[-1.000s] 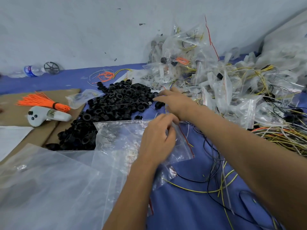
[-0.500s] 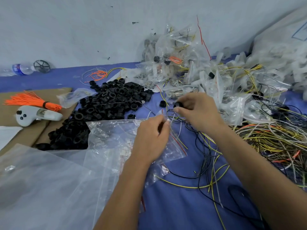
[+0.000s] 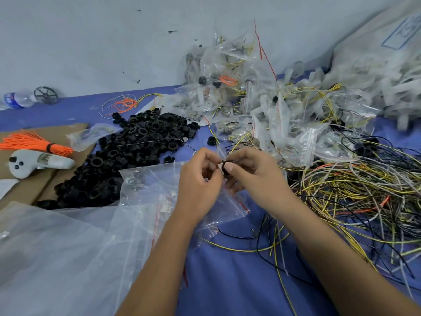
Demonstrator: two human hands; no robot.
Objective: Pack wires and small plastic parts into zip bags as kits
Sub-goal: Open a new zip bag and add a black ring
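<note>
My left hand (image 3: pixel 200 179) pinches the mouth of a small clear zip bag (image 3: pixel 230 201) with a red seal line, held just above the blue table. My right hand (image 3: pixel 252 172) pinches a black plastic ring (image 3: pixel 225 167) right at the bag's opening, thumb on top of it. The two hands touch at the fingertips. A heap of the same black rings (image 3: pixel 127 156) lies to the left. Loose yellow, black and grey wires (image 3: pixel 355 201) are tangled on the right.
Filled zip bags (image 3: pixel 262 110) are piled at the back by the wall. Large clear bags (image 3: pixel 57 258) cover the near left. On cardboard (image 3: pixel 27 190) at the left lie an orange tie bundle (image 3: pixel 29 142) and a white controller (image 3: pixel 34 163). A water bottle (image 3: pixel 18 100) lies far left.
My right hand picked a black ring off the table near the pile and brought it back to the bag mouth held by my left hand. The camera view shifted slightly.
</note>
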